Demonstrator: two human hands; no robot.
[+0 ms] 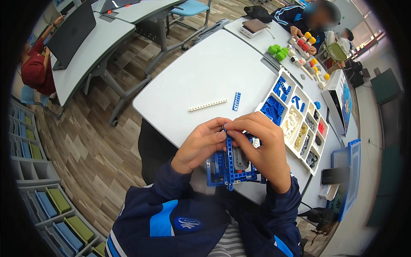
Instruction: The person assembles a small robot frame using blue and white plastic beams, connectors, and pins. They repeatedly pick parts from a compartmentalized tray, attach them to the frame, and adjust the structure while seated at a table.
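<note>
**Both hands meet at the top of a blue beam model, beside the parts tray**

A white table (171, 88) stretches left from a compartmented white parts tray (296, 154), which serves here as the landmark. Beyond the tray's far end sits a co-worker in a dark jacket (287, 16), with their hands close to an assembly of white, red and yellow bricks (305, 43). To the right of the tray stands a printed cardboard box (339, 100); past its near end is a clear bin with a blue rim (354, 165).

The blue beam model (230, 165) is just left of the tray's near half, held close to the person's body, with a grey block (241, 158) inside its frame. The right hand (264, 139) arches over it from the tray side, index finger and thumb drawn together at the top of the upright beam. The left hand (199, 145) holds it from the side away from the tray, thumb and forefinger pinching the same end. Whether a small connector sits between the fingertips is hard to tell, as they largely cover that spot.

Farther left of the tray lie a long white beam (208, 105) and, nearer to it, a short blue studded piece (236, 101), the two well apart from the tray. Green rounded pieces (278, 52) rest just past its far corner.
</note>
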